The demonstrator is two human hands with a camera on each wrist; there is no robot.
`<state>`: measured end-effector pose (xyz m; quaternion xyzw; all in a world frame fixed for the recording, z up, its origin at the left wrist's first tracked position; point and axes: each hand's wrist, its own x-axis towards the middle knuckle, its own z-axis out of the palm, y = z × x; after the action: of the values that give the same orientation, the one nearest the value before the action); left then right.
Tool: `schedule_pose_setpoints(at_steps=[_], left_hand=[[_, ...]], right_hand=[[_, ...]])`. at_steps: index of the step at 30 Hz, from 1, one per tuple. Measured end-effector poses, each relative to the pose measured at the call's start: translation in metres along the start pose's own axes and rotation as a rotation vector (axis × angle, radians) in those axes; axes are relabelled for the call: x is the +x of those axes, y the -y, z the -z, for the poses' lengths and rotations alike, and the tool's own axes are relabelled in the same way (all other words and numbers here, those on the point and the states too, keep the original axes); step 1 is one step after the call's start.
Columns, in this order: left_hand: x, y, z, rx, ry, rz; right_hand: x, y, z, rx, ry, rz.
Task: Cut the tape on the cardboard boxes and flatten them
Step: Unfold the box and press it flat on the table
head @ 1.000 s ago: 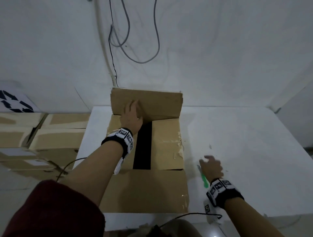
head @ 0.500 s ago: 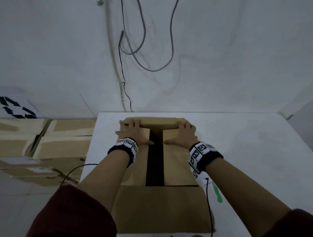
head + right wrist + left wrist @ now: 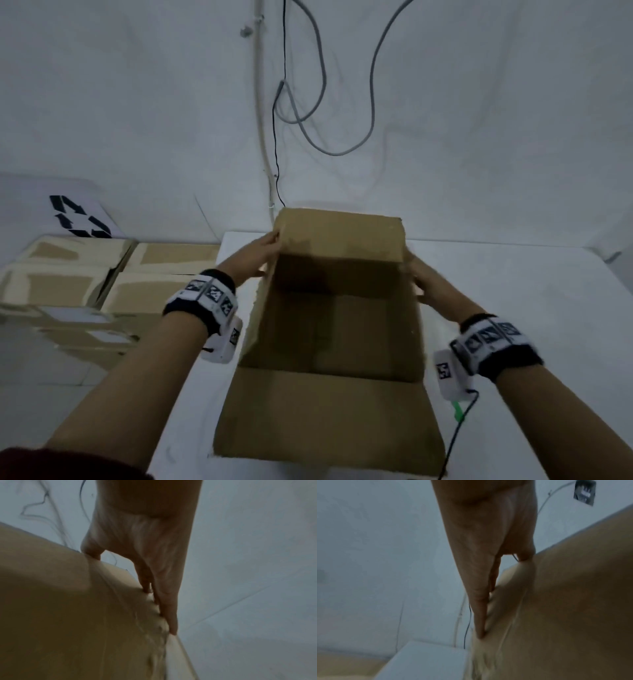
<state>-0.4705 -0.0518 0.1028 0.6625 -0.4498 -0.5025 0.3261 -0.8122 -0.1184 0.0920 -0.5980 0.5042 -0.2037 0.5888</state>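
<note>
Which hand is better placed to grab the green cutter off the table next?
Right. The green cutter lies on the table just behind the right hand, by its wrist; the left hand is across the box. Both press the box's sides.

No word or number can be read; the one clear sign is a black recycling mark (image 3: 78,216) of chasing arrows on a white sheet (image 3: 37,198) at the wall, behind the stacked boxes (image 3: 68,274) off the left edge of the table (image 3: 513,308). The left wristband (image 3: 209,295) and the right wristband (image 3: 490,336) each carry a row of black-and-white square code patterns. Pale labels (image 3: 73,313) on the stacked boxes and a dark plate (image 3: 584,492) on the wall are too blurred to read.
</note>
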Motion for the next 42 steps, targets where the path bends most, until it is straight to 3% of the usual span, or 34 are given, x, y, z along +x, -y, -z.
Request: schedule_pose_setpoints(at_steps=[2, 4, 8, 11, 12, 14, 17, 20, 22, 26, 29, 31, 35, 39, 42], left_hand=[[-0.023, -0.003, 0.025, -0.005, -0.054, -0.017], [-0.038, 0.009, 0.048, 0.149, -0.164, -0.034], [-0.046, 0.063, 0.07, 0.644, -0.292, 0.09], [-0.051, 0.095, 0.041, 0.976, -0.31, 0.141], [-0.055, 0.1, 0.025, 0.989, -0.296, 0.133], [-0.063, 0.105, -0.008, 0.852, -0.261, 0.129], [-0.058, 0.122, -0.04, 0.506, -0.2, 0.156], [-0.054, 0.138, -0.047, 0.165, -0.104, 0.08], [-0.054, 0.138, -0.045, -0.024, -0.056, 0.118], [-0.055, 0.131, -0.046, -0.083, -0.083, 0.156], [-0.051, 0.141, -0.044, -0.071, -0.116, 0.156], [-0.042, 0.157, -0.039, -0.074, -0.109, 0.143], [-0.055, 0.135, -0.045, -0.066, -0.107, 0.104], [-0.073, 0.117, -0.037, -0.293, -0.026, 0.114], [-0.08, 0.115, -0.021, -0.386, -0.305, 0.17]], right_hand=[[-0.022, -0.006, 0.032, 0.123, -0.056, 0.001], [-0.041, -0.022, 0.06, 0.119, -0.152, 0.0], [-0.057, -0.072, 0.081, -0.194, -0.348, -0.018], [-0.055, -0.103, 0.056, -0.503, -0.476, 0.048], [-0.054, -0.111, 0.041, -0.56, -0.487, 0.063], [-0.053, -0.116, 0.01, -0.551, -0.48, 0.084], [-0.054, -0.121, -0.032, -0.315, -0.348, 0.027], [-0.059, -0.118, -0.049, -0.094, -0.278, 0.031], [-0.064, -0.111, -0.048, -0.088, -0.242, 0.058], [-0.081, -0.111, -0.038, -0.38, -0.086, 0.183], [-0.098, -0.11, -0.038, -0.934, 0.036, 0.347], [-0.105, -0.106, -0.04, -1.111, 0.095, 0.404], [-0.1, -0.113, -0.044, -1.116, 0.047, 0.307], [-0.094, -0.114, -0.048, -1.2, 0.006, 0.416], [-0.092, -0.096, -0.052, -1.159, 0.029, 0.481]])
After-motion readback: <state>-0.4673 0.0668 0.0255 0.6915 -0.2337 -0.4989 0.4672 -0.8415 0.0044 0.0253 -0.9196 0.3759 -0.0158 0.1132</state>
